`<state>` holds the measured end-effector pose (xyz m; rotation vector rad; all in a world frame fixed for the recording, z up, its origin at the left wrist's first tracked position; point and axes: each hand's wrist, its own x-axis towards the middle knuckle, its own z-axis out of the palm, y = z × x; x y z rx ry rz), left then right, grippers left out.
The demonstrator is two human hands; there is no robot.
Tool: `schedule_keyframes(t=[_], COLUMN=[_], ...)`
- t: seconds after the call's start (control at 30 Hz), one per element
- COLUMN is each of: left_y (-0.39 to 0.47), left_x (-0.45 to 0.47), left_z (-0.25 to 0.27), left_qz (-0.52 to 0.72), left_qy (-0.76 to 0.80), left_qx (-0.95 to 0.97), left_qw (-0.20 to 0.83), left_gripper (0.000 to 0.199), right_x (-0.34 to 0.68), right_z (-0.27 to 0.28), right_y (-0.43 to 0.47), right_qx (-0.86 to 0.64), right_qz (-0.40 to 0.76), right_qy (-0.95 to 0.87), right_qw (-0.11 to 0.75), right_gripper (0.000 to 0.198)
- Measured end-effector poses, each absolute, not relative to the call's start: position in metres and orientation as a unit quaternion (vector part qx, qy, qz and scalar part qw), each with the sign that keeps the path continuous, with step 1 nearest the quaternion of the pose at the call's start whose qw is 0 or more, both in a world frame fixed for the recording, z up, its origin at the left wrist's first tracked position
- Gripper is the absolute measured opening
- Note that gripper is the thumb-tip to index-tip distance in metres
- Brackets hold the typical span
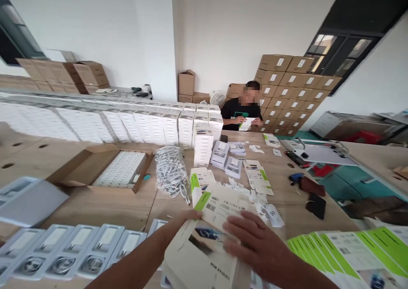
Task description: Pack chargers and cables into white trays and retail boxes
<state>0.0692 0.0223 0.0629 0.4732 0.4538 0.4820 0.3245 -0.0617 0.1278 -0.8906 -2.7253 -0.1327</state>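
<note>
Flat printed cardboard boxes (204,255), white with a green strip and a blue picture, lie in a loose stack in front of me. My left hand (186,221) grips the stack at its left edge, thumb on top and the other fingers hidden beneath. Fingers apart and a little blurred, my right hand (251,240) lies over the right side of the top sheet. Beyond the hands are small torn white card pieces (240,191) and a plastic bag of white cables (172,170).
White trays (78,250) with cables and chargers line the near left. Behind them sits an open brown carton (86,170) of small white boxes. Tall white box stacks (143,125) run along the back. More green-edged flat boxes (344,255) lie right. A co-worker (242,112) holds a white box opposite.
</note>
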Motion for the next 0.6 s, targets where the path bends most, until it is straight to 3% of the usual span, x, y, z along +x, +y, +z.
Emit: schedule_keyframes(t=[0.1, 0.17, 0.27, 0.47, 0.6], left_y=[0.015, 0.009, 0.001, -0.005, -0.004], left_x=[0.061, 0.057, 0.056, 0.065, 0.071], left_z=[0.074, 0.074, 0.067, 0.061, 0.06], left_qz=[0.284, 0.334, 0.381, 0.405, 0.418], left_qy=[0.236, 0.275, 0.31, 0.319, 0.33], left_qx=[0.217, 0.216, 0.218, 0.214, 0.189], left_qw=[0.903, 0.875, 0.843, 0.83, 0.825], left_gripper=[0.059, 0.056, 0.058, 0.066, 0.064], right_x=[0.331, 0.33, 0.312, 0.267, 0.271], right_z=[0.129, 0.13, 0.132, 0.12, 0.12], right_y=[-0.043, -0.041, -0.042, -0.029, -0.02], right_qx=[-0.383, -0.424, -0.454, -0.52, -0.497], right_qz=[-0.011, 0.062, 0.13, 0.1, 0.149], right_qy=[-0.914, -0.893, -0.87, -0.847, -0.854], right_qw=[0.132, 0.134, 0.145, 0.052, 0.044], right_gripper=[0.068, 0.072, 0.057, 0.023, 0.008])
